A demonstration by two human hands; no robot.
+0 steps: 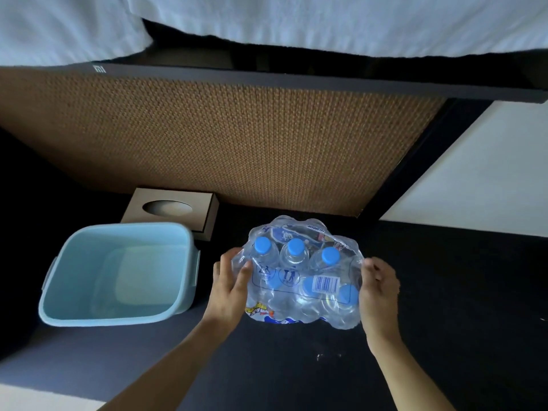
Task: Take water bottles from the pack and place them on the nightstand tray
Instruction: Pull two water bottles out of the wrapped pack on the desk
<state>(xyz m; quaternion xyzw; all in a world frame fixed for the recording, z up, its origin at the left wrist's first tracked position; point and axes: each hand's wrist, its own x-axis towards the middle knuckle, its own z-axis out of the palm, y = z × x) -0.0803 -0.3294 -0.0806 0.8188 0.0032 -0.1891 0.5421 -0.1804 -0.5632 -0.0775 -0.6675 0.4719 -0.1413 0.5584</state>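
Note:
A shrink-wrapped pack of water bottles point(302, 274) with blue caps stands on the dark tabletop point(444, 307). Several bottles sit inside the clear plastic film, in two rows. My left hand point(229, 287) grips the film on the pack's left side, thumb pressed on its top. My right hand point(378, 289) pinches the film at the pack's right edge. A light blue plastic tub point(59, 292), empty, sits to the left of the pack.
A brown tissue box point(204, 212) stands behind the tub against a woven wicker panel point(237, 143). A black screen edge point(267, 80) runs above the panel, with white bedding point(355, 22) beyond. A white wall point(474, 179) lies at the right.

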